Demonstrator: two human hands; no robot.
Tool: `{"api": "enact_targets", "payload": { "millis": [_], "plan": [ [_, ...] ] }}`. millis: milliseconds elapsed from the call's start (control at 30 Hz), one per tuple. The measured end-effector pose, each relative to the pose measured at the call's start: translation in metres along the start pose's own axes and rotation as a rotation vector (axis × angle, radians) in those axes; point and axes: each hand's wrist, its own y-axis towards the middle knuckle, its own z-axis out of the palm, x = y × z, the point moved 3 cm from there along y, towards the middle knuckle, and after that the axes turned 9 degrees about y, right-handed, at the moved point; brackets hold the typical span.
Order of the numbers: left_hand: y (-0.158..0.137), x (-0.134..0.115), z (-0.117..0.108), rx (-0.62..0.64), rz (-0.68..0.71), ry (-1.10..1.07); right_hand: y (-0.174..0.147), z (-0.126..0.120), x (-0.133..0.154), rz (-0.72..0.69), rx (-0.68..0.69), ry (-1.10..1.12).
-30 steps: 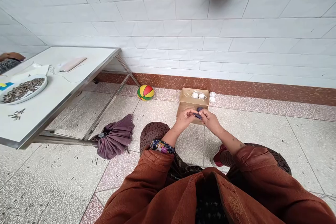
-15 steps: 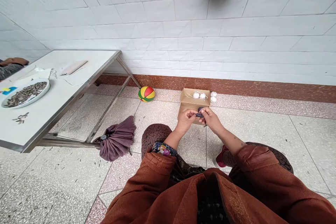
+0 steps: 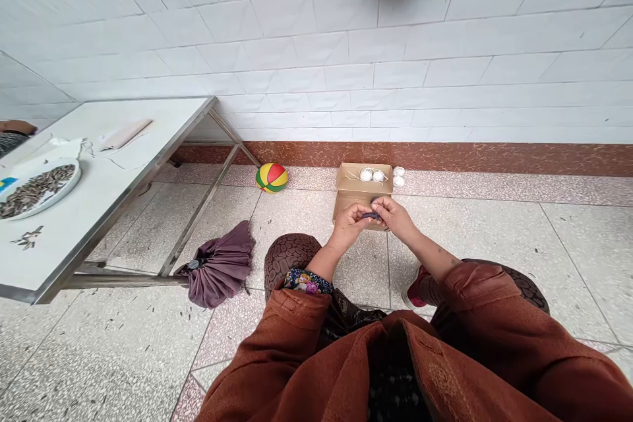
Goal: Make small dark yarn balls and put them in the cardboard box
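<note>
My left hand (image 3: 349, 224) and my right hand (image 3: 396, 217) meet in front of me, above an open cardboard box (image 3: 352, 198). Between their pinched fingers is a small dark purple strip of what looks like yarn (image 3: 369, 215); its exact kind is too small to make out. A rounded dark bit of the same colour shows at my right thumb and forefinger. White balls of yarn (image 3: 366, 175) with loose strands lie in the far part of the box, and more white balls (image 3: 398, 177) sit just right of it.
A red, yellow and green ball (image 3: 271, 177) lies by the wall. Left of my knee, a folded purple umbrella (image 3: 222, 267) leans at the metal-framed table (image 3: 113, 211). On that table are a plate of seeds (image 3: 37, 192) and a pink cloth (image 3: 126, 134). Another person's arm (image 3: 17, 128) shows far left.
The view has shifted slightly, and the table sits a little further left and lower. Both hands still grip the dark yarn piece, with small finger shifts around it.
</note>
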Motion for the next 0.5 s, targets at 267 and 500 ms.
{"api": "enact_targets", "payload": {
  "millis": [267, 500],
  "plan": [
    [0.001, 0.001, -0.012, -0.135, -0.056, -0.124, -0.013, 0.012, -0.013, -0.146, 0.155, -0.343],
    [0.002, 0.004, -0.015, -0.177, -0.065, 0.01, -0.015, 0.01, 0.019, -0.445, 0.226, -0.545]
  ]
}}
